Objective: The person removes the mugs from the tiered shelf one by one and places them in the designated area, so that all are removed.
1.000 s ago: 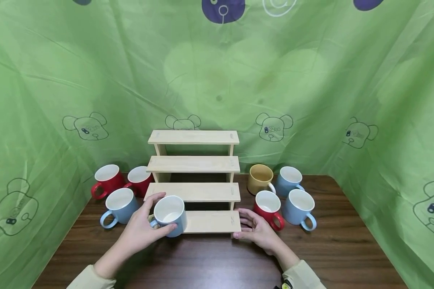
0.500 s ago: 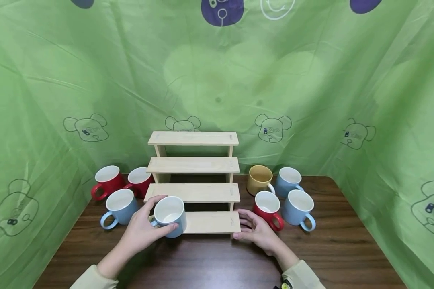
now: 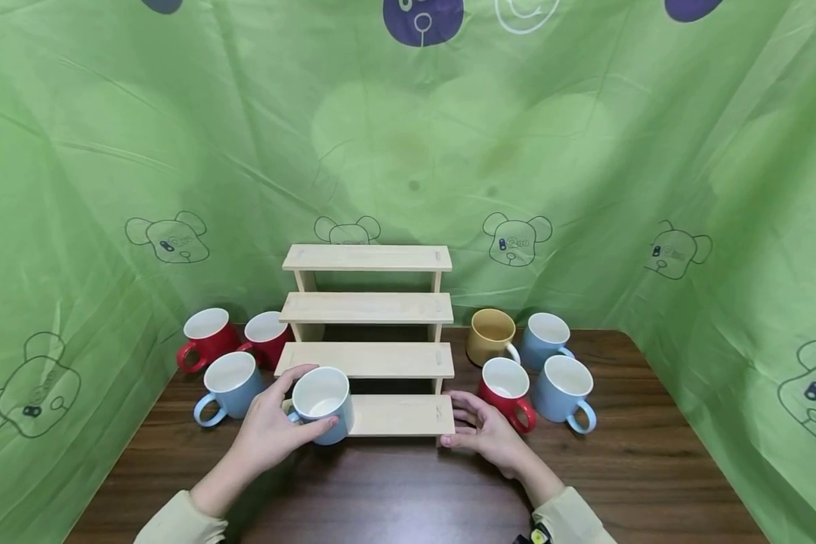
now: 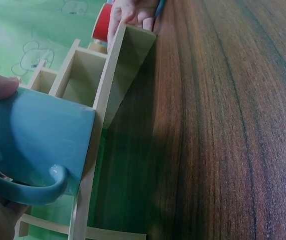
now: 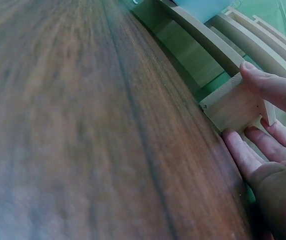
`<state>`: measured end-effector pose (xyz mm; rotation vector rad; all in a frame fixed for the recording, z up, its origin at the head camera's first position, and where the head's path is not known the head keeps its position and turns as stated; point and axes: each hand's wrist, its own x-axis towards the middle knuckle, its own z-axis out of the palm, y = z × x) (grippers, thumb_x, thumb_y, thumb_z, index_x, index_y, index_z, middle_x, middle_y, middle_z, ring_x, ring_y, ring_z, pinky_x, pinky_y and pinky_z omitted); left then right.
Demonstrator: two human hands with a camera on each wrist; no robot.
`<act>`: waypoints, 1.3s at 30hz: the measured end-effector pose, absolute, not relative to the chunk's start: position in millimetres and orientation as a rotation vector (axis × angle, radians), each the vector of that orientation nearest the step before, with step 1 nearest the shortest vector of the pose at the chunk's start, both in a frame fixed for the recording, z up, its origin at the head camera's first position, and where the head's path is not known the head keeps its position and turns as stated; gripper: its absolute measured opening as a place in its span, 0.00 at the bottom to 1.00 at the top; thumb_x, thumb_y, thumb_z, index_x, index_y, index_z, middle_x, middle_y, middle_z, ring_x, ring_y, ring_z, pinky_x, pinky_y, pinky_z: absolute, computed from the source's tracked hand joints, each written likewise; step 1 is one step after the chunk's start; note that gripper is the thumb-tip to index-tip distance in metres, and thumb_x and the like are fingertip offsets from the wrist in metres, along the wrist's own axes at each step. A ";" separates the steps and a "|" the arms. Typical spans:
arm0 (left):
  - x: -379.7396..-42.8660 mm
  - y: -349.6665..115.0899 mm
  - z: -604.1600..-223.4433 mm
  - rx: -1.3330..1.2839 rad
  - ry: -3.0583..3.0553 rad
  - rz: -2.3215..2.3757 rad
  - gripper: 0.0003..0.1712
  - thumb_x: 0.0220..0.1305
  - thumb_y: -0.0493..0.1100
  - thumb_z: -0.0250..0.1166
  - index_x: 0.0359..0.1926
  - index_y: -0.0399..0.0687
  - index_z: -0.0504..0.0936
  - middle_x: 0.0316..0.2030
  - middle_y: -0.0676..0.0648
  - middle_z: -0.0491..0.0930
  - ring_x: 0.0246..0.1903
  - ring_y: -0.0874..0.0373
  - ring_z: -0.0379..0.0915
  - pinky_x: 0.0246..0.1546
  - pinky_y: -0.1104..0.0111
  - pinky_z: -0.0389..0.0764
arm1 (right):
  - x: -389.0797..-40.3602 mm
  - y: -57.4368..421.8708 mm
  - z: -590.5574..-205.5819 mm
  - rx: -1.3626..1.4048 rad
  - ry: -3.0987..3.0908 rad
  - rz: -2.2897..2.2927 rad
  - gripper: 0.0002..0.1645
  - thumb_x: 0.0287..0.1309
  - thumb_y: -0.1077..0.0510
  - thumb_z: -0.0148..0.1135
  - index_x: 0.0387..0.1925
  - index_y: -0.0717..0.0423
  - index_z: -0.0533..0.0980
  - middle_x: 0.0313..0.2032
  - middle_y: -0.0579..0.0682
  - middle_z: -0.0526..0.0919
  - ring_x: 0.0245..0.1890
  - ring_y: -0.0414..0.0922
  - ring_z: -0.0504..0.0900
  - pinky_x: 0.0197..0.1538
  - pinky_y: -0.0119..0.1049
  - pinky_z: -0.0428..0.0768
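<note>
My left hand (image 3: 275, 427) grips a light blue mug (image 3: 333, 423) with a white inside, thumb on the near side and fingers round the far side. The mug is upright at the left end of the lowest step of a pale wooden stepped rack (image 3: 370, 359). In the left wrist view, the mug's base (image 4: 90, 145) meets the plank; whether its full weight rests there I cannot tell. At that step's right end is my right hand (image 3: 493, 438). Its thumb (image 5: 265, 82) touches the plank's front corner, and its loosely bent fingers lie beside the end panel (image 5: 235, 105).
Left of the rack stand two red mugs (image 3: 211, 344) and a light blue mug (image 3: 231, 389). To its right are a yellow mug (image 3: 483, 347), a red mug (image 3: 496, 400) and two light blue mugs (image 3: 551, 397). Green cloth (image 3: 408, 151) walls surround the dark wooden table (image 3: 381, 491).
Both hands, the held mug and the rack keep their places relative to each other. Only the head view shifts slightly.
</note>
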<state>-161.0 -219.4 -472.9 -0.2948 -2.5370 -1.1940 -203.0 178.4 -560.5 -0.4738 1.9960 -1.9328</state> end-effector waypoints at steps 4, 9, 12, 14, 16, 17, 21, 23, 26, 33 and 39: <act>-160.6 -220.7 -468.9 -0.303 -2.540 -1.186 0.50 0.44 0.54 0.93 0.68 0.57 0.81 0.49 0.57 0.89 0.46 0.59 0.82 0.46 0.57 0.82 | -202.8 178.4 -559.8 -0.476 1.993 -1.931 0.51 0.58 0.67 0.82 0.78 0.66 0.65 0.71 0.68 0.75 0.67 0.60 0.81 0.65 0.37 0.83; -160.6 -222.3 -460.5 -0.322 -2.541 -1.188 0.49 0.44 0.54 0.93 0.67 0.57 0.81 0.47 0.57 0.89 0.45 0.60 0.81 0.45 0.60 0.81 | -202.4 178.5 -558.5 -0.466 1.991 -1.930 0.51 0.58 0.67 0.82 0.78 0.66 0.65 0.72 0.69 0.74 0.67 0.62 0.80 0.65 0.38 0.83; -161.0 -223.9 -454.6 -0.342 -2.540 -1.199 0.48 0.45 0.54 0.93 0.68 0.58 0.81 0.47 0.57 0.89 0.45 0.59 0.81 0.45 0.59 0.81 | -202.9 179.2 -558.4 -0.461 2.000 -1.927 0.51 0.58 0.67 0.82 0.78 0.66 0.65 0.72 0.69 0.74 0.67 0.61 0.80 0.65 0.38 0.83; -161.6 -225.9 -450.8 -0.354 -2.537 -1.202 0.48 0.45 0.54 0.93 0.68 0.59 0.80 0.48 0.58 0.88 0.45 0.60 0.81 0.45 0.60 0.80 | -203.8 179.6 -558.4 -0.462 2.005 -1.925 0.51 0.58 0.67 0.82 0.78 0.66 0.65 0.72 0.68 0.74 0.67 0.60 0.80 0.64 0.37 0.83; -161.8 -228.1 -446.6 -0.371 -2.524 -1.208 0.48 0.45 0.53 0.93 0.68 0.59 0.80 0.49 0.57 0.88 0.46 0.59 0.81 0.45 0.62 0.80 | -204.9 179.6 -558.7 -0.461 2.008 -1.924 0.51 0.59 0.67 0.82 0.78 0.65 0.66 0.72 0.67 0.74 0.67 0.59 0.80 0.64 0.37 0.83; -161.7 -229.4 -444.2 -0.377 -2.520 -1.209 0.48 0.45 0.53 0.93 0.68 0.59 0.80 0.49 0.56 0.88 0.46 0.59 0.81 0.45 0.64 0.80 | -205.2 179.7 -558.9 -0.463 2.006 -1.924 0.51 0.59 0.67 0.82 0.78 0.65 0.66 0.72 0.67 0.74 0.67 0.58 0.80 0.64 0.37 0.84; -161.1 -235.1 -433.0 -0.386 -2.512 -1.196 0.50 0.45 0.51 0.93 0.70 0.56 0.80 0.52 0.55 0.88 0.48 0.60 0.81 0.47 0.66 0.79 | -205.9 179.9 -559.7 -0.469 2.001 -1.925 0.51 0.59 0.67 0.82 0.78 0.65 0.66 0.72 0.68 0.74 0.67 0.58 0.81 0.64 0.37 0.83; -160.6 -238.9 -426.4 -0.373 -2.514 -1.195 0.51 0.45 0.50 0.93 0.71 0.57 0.79 0.53 0.56 0.87 0.50 0.62 0.81 0.48 0.67 0.78 | -205.8 179.8 -560.0 -0.475 1.997 -1.925 0.51 0.58 0.68 0.82 0.78 0.65 0.65 0.72 0.68 0.74 0.67 0.59 0.80 0.64 0.37 0.83; -160.0 -245.6 -417.2 -0.371 -2.493 -1.196 0.51 0.45 0.48 0.93 0.71 0.57 0.79 0.54 0.55 0.86 0.51 0.64 0.79 0.50 0.71 0.76 | -205.6 179.4 -560.1 -0.476 1.993 -1.927 0.51 0.59 0.68 0.82 0.78 0.66 0.65 0.72 0.69 0.74 0.67 0.61 0.80 0.64 0.38 0.83; -159.2 -262.3 -398.0 -0.353 -2.422 -1.146 0.51 0.43 0.42 0.93 0.70 0.57 0.81 0.53 0.51 0.88 0.50 0.68 0.79 0.49 0.74 0.74 | -205.1 178.1 -559.3 -0.469 1.999 -1.923 0.51 0.59 0.67 0.82 0.78 0.66 0.65 0.72 0.69 0.74 0.68 0.61 0.79 0.62 0.38 0.85; -159.6 -273.5 -389.0 -0.287 -2.432 -1.160 0.52 0.44 0.42 0.93 0.72 0.57 0.80 0.55 0.50 0.86 0.50 0.70 0.79 0.49 0.77 0.73 | -204.1 177.2 -559.5 -0.462 1.978 -1.935 0.51 0.58 0.68 0.82 0.78 0.67 0.65 0.72 0.69 0.73 0.68 0.61 0.79 0.62 0.38 0.85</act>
